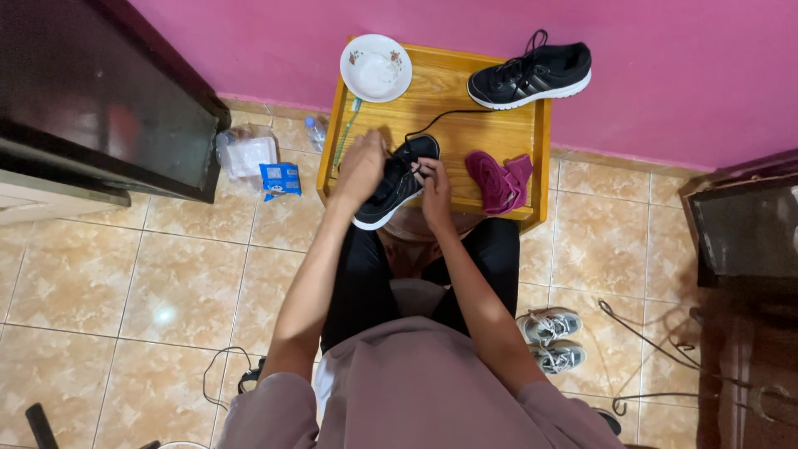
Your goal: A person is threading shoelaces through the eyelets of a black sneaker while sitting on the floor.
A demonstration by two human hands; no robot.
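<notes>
A black sneaker with a white sole [391,187] lies at the near left part of a small wooden table [499,129]. My left hand [362,166] grips its left side. My right hand [432,179] pinches its black lace [440,116], which trails back across the tabletop. A second black sneaker [532,75] stands at the table's far right corner, partly over the edge.
A white bowl [376,66] sits at the far left corner and a crumpled magenta cloth [499,179] at the near right. A plastic bottle [314,131], bags and a blue packet [280,179] lie on the tiled floor left; grey sneakers [553,337] right. Dark cabinets flank both sides.
</notes>
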